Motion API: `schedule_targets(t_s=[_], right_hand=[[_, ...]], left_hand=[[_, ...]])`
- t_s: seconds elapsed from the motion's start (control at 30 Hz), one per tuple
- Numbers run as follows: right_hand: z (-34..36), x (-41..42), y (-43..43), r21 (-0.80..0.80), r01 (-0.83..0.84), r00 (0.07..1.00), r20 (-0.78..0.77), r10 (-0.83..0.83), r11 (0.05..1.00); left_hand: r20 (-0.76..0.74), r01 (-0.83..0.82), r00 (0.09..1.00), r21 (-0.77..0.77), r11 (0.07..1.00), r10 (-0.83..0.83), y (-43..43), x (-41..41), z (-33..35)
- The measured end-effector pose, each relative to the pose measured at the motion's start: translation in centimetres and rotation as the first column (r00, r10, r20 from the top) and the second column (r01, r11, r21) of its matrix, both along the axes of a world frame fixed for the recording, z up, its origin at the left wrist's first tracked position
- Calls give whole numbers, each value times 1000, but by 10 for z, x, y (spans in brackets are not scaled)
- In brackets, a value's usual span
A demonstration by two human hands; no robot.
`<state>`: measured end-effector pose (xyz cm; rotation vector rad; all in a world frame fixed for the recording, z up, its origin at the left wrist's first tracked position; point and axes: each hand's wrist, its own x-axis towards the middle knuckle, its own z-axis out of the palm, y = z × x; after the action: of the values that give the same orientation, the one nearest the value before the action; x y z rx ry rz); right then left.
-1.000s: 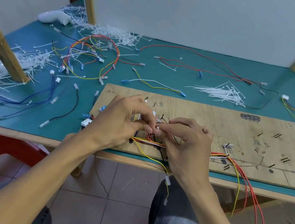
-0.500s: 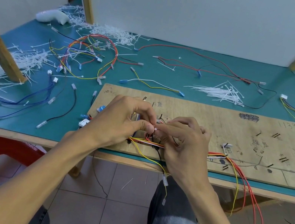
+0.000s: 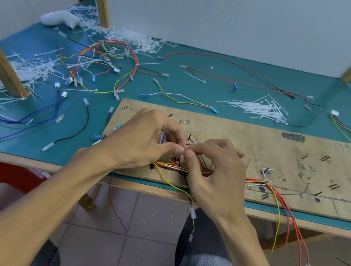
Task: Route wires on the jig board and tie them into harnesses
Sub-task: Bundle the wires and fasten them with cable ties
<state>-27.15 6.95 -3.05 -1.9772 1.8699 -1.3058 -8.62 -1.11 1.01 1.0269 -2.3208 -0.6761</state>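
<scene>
Head view | left hand (image 3: 144,144), right hand (image 3: 216,174): I read both pinching one white bit (image 3: 184,153), likely a tie, thumbs meeting to cinch | wire bundle (image 3: 254,181): along jig board (image 3: 260,147) near edge, under hands | spare ties (image 3: 260,108): worktop (image 3: 224,87), within reach.

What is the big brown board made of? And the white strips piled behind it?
The jig board looks like plywood: pale, matte, with visible grain and pen marks. The cable ties look like white plastic, probably nylon: thin, bendy strips with small heads.
</scene>
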Motion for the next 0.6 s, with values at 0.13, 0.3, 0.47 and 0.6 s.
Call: schedule_targets(t_s=[0.13, 0.3, 0.47, 0.6], right_hand=[[0, 0, 1, -36, 29, 998, -47, -30, 999], [1, 4, -1, -38, 41, 976, -211, -48, 998], [0, 8, 0, -66, 48, 941, -331, -68, 997], [3, 8, 0, -62, 51, 950, -304, -68, 997]], left_hand=[[30, 17, 999, -4, 1000, -16, 2, -2, 3], [28, 9, 1000, -37, 999, -8, 5, -2, 5], [54, 18, 998, -40, 999, -16, 6, -2, 9], [91, 46, 995, -34, 998, -43, 2, 0, 12]])
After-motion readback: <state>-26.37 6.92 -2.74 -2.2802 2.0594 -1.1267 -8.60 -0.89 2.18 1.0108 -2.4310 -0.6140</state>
